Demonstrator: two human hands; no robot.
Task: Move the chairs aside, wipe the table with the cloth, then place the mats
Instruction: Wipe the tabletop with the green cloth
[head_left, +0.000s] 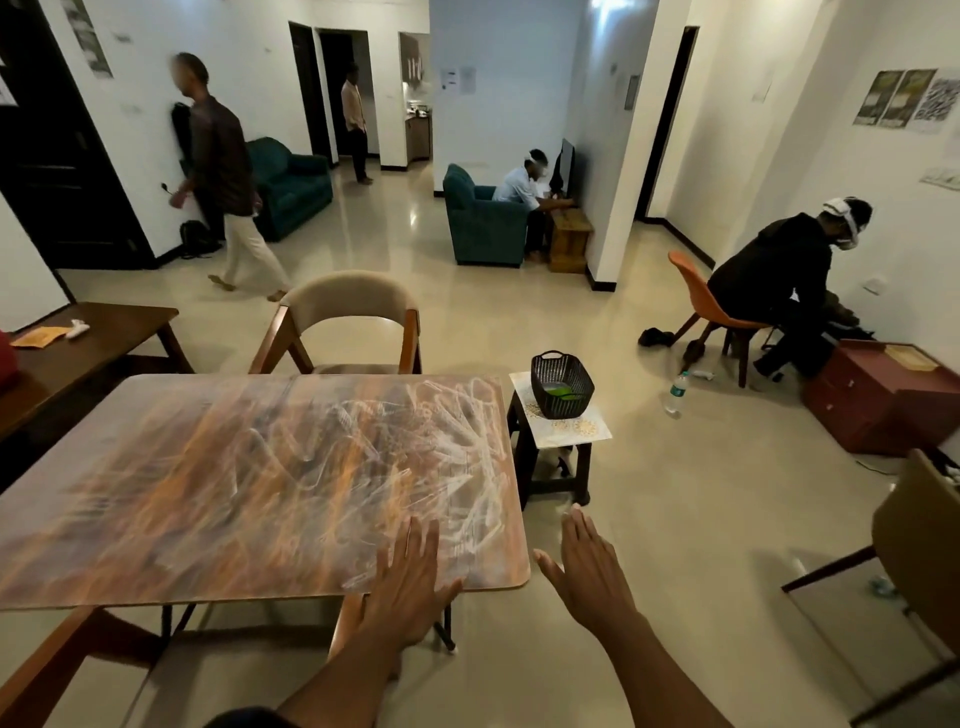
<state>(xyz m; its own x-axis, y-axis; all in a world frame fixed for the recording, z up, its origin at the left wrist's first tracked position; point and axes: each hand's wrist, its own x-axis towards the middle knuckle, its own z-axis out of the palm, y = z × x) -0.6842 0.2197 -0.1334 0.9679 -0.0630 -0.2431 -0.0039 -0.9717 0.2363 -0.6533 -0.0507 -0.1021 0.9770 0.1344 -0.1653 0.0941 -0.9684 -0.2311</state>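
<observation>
A wooden table (249, 483) with white smears across its top fills the left middle of the view. My left hand (405, 582) is held flat over its near right corner, fingers straight. My right hand (592, 571) hovers open over the floor just right of that corner, holding nothing. A beige chair (345, 312) stands at the table's far side, and a wooden chair frame (57, 660) shows under the near left edge. A black basket (561, 384) with something green inside sits on patterned mats (571, 431) on a small dark stool to the right.
Another chair (919, 540) stands at the right edge. A water bottle (676, 395) and a red-brown box (878, 400) are on the floor beyond. A person sits on an orange chair (701, 301); another walks at the back left. A low wooden table (93, 343) is at left.
</observation>
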